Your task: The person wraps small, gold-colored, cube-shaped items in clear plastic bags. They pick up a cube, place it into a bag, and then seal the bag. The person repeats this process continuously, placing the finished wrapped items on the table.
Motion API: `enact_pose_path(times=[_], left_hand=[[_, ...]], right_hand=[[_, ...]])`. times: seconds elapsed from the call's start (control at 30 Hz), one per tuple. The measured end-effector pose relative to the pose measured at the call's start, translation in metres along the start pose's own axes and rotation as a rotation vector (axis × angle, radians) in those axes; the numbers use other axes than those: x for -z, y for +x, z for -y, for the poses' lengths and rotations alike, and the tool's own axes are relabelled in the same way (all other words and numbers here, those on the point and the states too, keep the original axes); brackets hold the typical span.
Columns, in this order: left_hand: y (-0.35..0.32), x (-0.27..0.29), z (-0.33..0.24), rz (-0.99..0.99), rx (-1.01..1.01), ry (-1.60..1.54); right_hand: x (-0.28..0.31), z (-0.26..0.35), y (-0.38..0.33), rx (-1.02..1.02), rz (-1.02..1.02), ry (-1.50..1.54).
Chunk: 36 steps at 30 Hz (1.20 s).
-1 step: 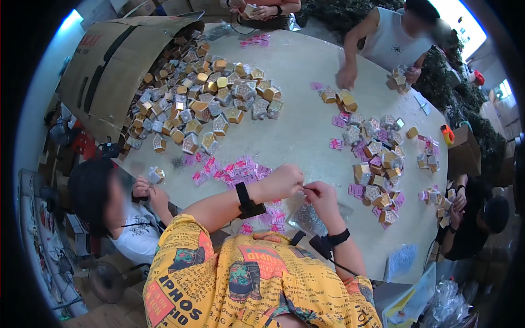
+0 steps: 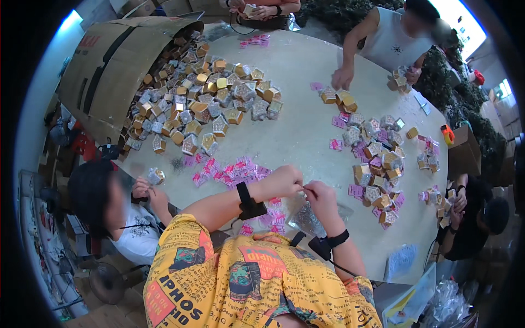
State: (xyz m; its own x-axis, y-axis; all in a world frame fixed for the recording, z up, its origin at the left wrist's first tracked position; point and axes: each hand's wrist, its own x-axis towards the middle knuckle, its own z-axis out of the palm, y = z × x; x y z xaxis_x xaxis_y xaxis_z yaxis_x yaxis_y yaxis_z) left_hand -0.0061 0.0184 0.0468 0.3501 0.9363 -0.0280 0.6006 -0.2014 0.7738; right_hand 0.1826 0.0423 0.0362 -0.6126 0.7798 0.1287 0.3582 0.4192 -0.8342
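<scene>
My left hand [image 2: 283, 182] and my right hand [image 2: 321, 199] meet over the near edge of the round white table [image 2: 306, 76]. Their fingertips pinch a small item between them, too small to make out. Each wrist wears a black band. A clear plastic bag [image 2: 307, 220] of small bits lies under my right hand. Pink flat packets [image 2: 229, 170] are strewn just left of my left hand, with more under my forearms.
A tipped cardboard box [image 2: 109, 65] spills gold and silver little boxes [image 2: 210, 106] at the far left. Another heap of boxes [image 2: 377, 158] lies at the right. Other people work around the table: one at my left [image 2: 101, 202], one in white [image 2: 391, 41], one at the right [image 2: 481, 218].
</scene>
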Motion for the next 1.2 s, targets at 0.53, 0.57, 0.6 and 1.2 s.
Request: enact_pose_path(times=[0.53,0.57,0.6,1.2], left_hand=[[0.128,0.081,0.181,-0.468,0.405,0.756],[0.126,0.078,0.194,-0.467,0.406,0.75],[0.129,0.076,0.187,-0.352,0.445,0.629],[0.138,0.005,0.139,-0.557,0.467,0.198]], right_hand=[[0.0,-0.031,-0.001,0.182,-0.05,-0.404],[-0.003,-0.034,-0.004,0.19,-0.064,-0.39],[-0.005,-0.036,-0.009,0.14,-0.065,-0.406],[0.016,-0.03,-0.043,0.004,-0.263,-0.274]])
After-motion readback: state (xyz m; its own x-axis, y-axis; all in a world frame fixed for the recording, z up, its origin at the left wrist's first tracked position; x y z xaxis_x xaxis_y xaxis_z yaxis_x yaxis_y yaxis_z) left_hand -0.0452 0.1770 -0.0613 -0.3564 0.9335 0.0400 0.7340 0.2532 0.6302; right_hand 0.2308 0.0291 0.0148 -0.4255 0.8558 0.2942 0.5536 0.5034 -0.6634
